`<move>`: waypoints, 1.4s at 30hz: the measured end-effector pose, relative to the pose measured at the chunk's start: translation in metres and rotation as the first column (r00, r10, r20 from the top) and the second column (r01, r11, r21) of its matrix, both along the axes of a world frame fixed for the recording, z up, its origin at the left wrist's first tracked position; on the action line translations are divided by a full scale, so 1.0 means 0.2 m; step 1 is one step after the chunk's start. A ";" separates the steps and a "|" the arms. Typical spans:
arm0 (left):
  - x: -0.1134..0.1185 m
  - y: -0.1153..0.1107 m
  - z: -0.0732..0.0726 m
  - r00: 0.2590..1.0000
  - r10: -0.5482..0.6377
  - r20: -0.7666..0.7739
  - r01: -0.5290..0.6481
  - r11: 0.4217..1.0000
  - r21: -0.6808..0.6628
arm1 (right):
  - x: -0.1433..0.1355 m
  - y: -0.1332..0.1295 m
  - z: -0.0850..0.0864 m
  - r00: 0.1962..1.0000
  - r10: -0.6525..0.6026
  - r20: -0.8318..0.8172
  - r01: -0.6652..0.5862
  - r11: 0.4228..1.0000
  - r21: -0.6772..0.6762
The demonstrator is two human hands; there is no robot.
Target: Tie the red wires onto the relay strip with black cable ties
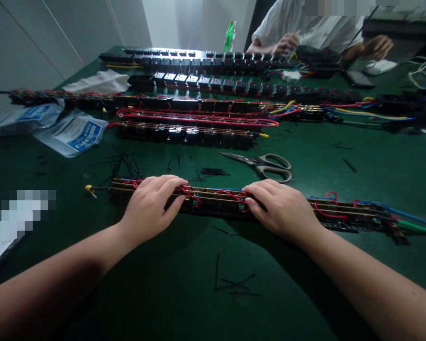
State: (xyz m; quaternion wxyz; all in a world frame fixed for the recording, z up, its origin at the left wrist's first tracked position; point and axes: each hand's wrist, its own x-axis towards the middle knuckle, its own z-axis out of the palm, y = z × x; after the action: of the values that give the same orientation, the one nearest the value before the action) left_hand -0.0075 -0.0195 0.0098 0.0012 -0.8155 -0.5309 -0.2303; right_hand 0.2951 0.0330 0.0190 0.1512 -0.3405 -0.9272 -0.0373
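Note:
Across the table in front of me lies a long black power strip (220,208), its wired side up, with brass-coloured rails and loops of red and blue wire. My left hand (154,201) is closed over its left half, fingers on the far edge and thumb on the near one. Farther right, my right hand (282,206) grips the same strip in a similar way, fingertips by a red wire. Both palms hide parts of the rails. Just beyond the strip, scissors (264,166) with grey handles rest on the table, blades pointing left.
Several more strips (199,130) lie across the green table (315,156). Plastic bags (73,132) are at the left, and black cable ties (213,171) are scattered about. A green bottle (229,35) stands at the back. Opposite me, a co-worker's hands (287,43) are near the far strips.

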 end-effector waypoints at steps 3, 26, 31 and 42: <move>0.00 0.00 0.01 1.000 0.001 0.014 -0.001 1.000 0.011 | 0.00 0.00 0.00 1.000 0.009 0.004 -0.009 1.000 0.003; -0.08 0.34 0.25 0.906 0.177 -0.385 -0.336 0.854 -0.398 | 0.01 0.00 0.00 0.999 0.032 0.028 -0.032 0.999 0.018; -0.32 0.42 0.22 0.914 0.085 -0.396 -0.278 0.842 -0.462 | 0.01 0.01 0.00 0.999 0.049 0.022 -0.049 0.999 0.015; -0.56 0.46 0.20 0.863 0.009 -0.505 -0.330 0.766 -0.551 | 0.02 0.01 -0.01 0.998 0.057 0.021 -0.058 0.998 0.023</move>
State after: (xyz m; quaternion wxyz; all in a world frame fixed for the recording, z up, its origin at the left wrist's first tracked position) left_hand -0.1194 0.0717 0.0493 -0.1157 -0.7472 -0.6333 0.1650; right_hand 0.2989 0.0358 0.0167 0.1469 -0.3115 -0.9376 -0.0475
